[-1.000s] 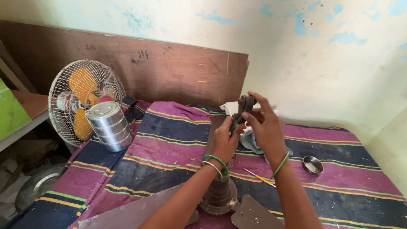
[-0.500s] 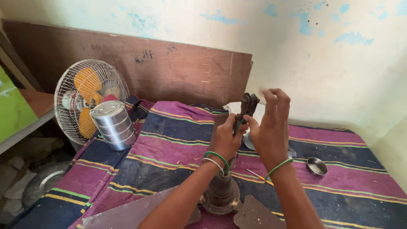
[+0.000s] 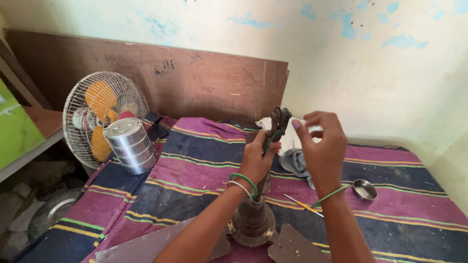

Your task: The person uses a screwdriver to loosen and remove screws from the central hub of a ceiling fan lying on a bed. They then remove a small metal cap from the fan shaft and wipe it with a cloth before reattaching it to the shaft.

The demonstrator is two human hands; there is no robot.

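The left hand is closed around the upright stem of a ceiling fan motor that stands near the front edge of a striped cloth, the dark rod end at its top rising just above the knuckles. The right hand hovers just right of that rod end with thumb and forefinger pinched together; whether they hold some small part cannot be told. Two grey blades fan out from the motor hub at the near edge. The motor looks like heavy, stiff cast metal, grimy and perhaps greasy, so it would probably slip under a loose grasp; the stem, where the left hand already sits, seems the soundest place to hold, with the broad hub taking the weight below. Near the right wrist lie a thin yellow-handled tool, a grey rag and a small steel bowl. Far left stand a stacked steel tiffin carrier and a caged table fan, before a brown board.
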